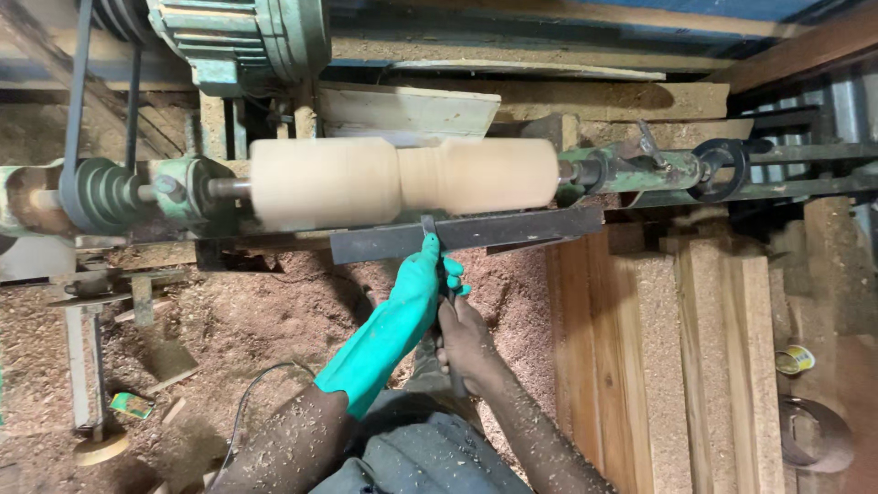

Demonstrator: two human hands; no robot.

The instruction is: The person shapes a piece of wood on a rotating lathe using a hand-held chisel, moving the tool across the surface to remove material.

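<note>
A thick pale wooden cylinder [402, 178] is mounted across a green lathe [183, 187], with a narrower waist cut near its middle. A dark metal tool rest [512, 230] runs along its near side. My left hand [422, 279], in a green rubber glove, grips a dark turning chisel [430, 229] near its front, and the blade lies on the rest with its tip at the waist. My bare right hand [465, 340] is closed around the chisel's handle further back. Sawdust clings to both forearms.
Wood shavings [238, 320] cover the floor under the lathe. A drive belt [78, 101] runs up to a green motor [242, 37] at the top left. The tailstock handwheel [720, 169] sits at the right. Stacked planks [677, 357] stand at the lower right, with a small tin [794, 359] beside them.
</note>
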